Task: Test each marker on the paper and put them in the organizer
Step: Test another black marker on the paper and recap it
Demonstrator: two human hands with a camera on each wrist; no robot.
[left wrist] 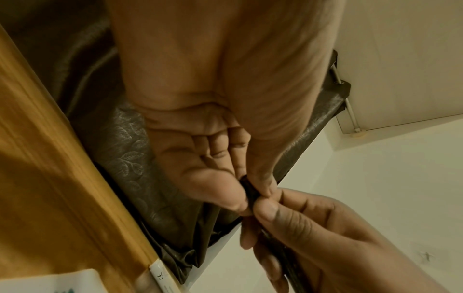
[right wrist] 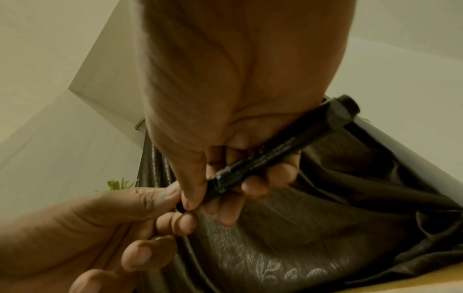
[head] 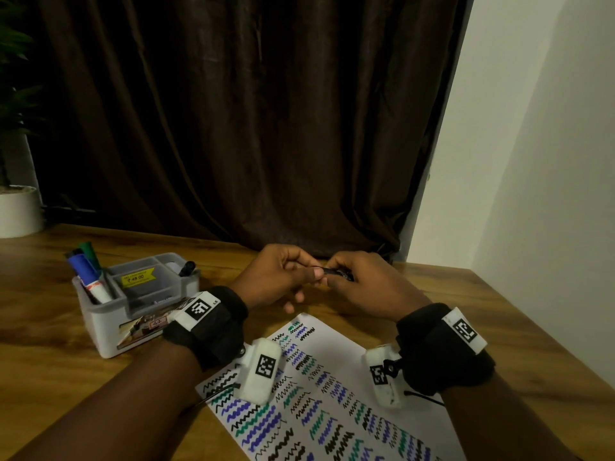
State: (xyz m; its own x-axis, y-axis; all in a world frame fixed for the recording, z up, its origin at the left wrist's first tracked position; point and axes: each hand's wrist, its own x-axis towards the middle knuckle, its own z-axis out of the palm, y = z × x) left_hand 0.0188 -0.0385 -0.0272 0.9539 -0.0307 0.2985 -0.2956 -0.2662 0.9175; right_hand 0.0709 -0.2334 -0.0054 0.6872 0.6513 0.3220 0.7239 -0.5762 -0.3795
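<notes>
Both hands meet above the wooden table (head: 466,311) around one black marker (head: 334,271). My right hand (head: 346,279) grips its barrel (right wrist: 275,152), fingers curled under and thumb on top. My left hand (head: 309,276) pinches the marker's left end (left wrist: 246,186) between thumb and forefinger, and fingertips hide that end. The grey organizer (head: 109,327) stands at the left. Blue, green and white markers (head: 86,271) lean in its left slot, and a black one (head: 186,268) sits in a back compartment. The white paper (head: 336,341), covered in black, blue and green squiggles, lies under my wrists.
A dark brown curtain (head: 249,128) hangs right behind the table's far edge. A pale wall (head: 532,161) closes the right side. A white plant pot (head: 16,211) stands at the far left. A yellow price sticker (head: 138,278) lies in the organizer's middle compartment.
</notes>
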